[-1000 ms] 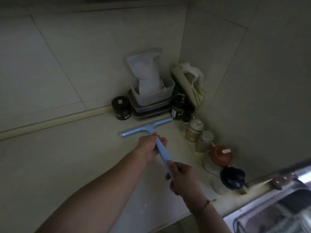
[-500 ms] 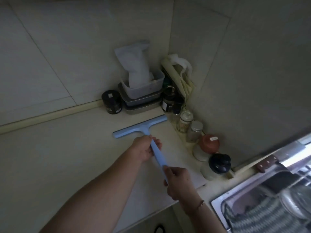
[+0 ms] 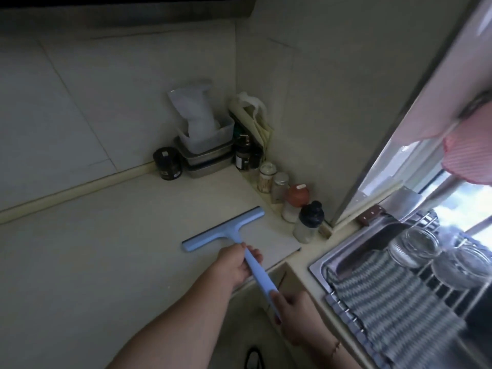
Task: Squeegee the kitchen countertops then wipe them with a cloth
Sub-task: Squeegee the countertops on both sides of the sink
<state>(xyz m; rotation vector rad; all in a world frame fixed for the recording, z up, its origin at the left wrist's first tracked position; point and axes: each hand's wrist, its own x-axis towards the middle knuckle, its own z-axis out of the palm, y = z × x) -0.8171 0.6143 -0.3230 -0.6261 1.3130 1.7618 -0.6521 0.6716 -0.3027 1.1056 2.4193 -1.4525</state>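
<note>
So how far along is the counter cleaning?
Squeegeeing is in hand: the left hand and right hand both grip the blue squeegee, its blade on the countertop near the front edge. How much is already scraped can't be told. The cloth wipe looks not yet begun; neither hand holds a cloth.

Squeegee (image 3: 222,230) on counter (image 3: 93,249), blade toward back wall. Left hand (image 3: 235,265) on handle near blade, right hand (image 3: 295,315) at handle end (nearer counter edge). Boxes (image 3: 206,153) stacked in back corner. Jars (image 3: 288,195) in row along right wall. Sink (image 3: 372,251) right of counter.
</note>
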